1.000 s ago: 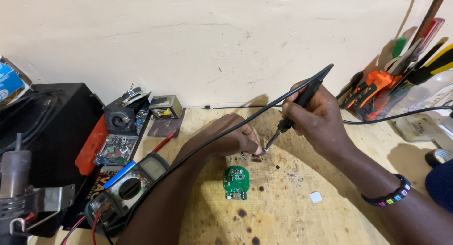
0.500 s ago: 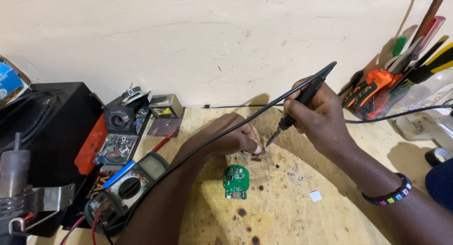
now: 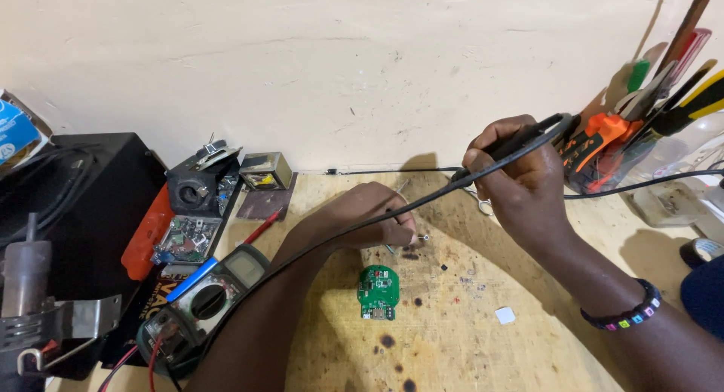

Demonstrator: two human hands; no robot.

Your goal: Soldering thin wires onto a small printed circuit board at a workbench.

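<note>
**Soldering iron lifted away from the small part**

The soldering iron (image 3: 520, 139) is gripped in the clenched right hand (image 3: 520, 184), and it is now held higher and further to the right than half a second ago, when its tip was pressed down against the piece pinched in the left hand (image 3: 369, 218). The tip itself is hidden behind the right hand's fingers, so contact can no longer be seen. The iron's black cable (image 3: 339, 237) is draped across the left wrist and runs down towards the person.

The left hand is closed on a small metal part (image 3: 422, 238), held just above the bench (image 3: 467, 339), in the same spot as before. From the lifted iron it is judged that a touch of heat has just been finished.

The green circuit board (image 3: 376, 292) lies untouched on the bench just below the left hand. A multimeter (image 3: 207, 301) rests to the left of that forearm, and a small white square (image 3: 504, 315) lies below the right wrist.
</note>
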